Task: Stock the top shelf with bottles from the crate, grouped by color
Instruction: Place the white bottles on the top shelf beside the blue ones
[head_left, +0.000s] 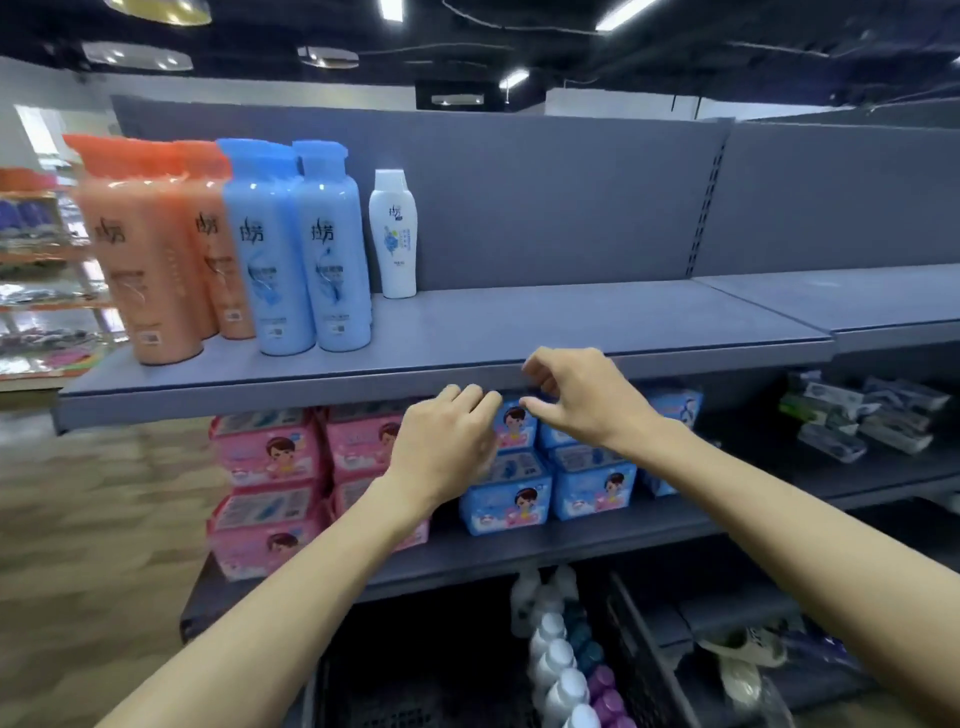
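We see left hand (447, 447) and right hand (582, 402) empty, fingers loosely curled, below top shelf (571, 332); orange bottles (150, 249), blue bottles (301, 249), white bottle (393, 234) upright.

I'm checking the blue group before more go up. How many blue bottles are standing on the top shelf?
2 clearly: one blue bottle right of the orange bottles, a second blue bottle beside it, left of the white bottle. More may stand hidden behind them.

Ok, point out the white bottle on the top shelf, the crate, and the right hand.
white bottle (393, 234), head view, label front.
crate (636, 629), head view, dark right wall.
right hand (582, 400), head view, back of hand.
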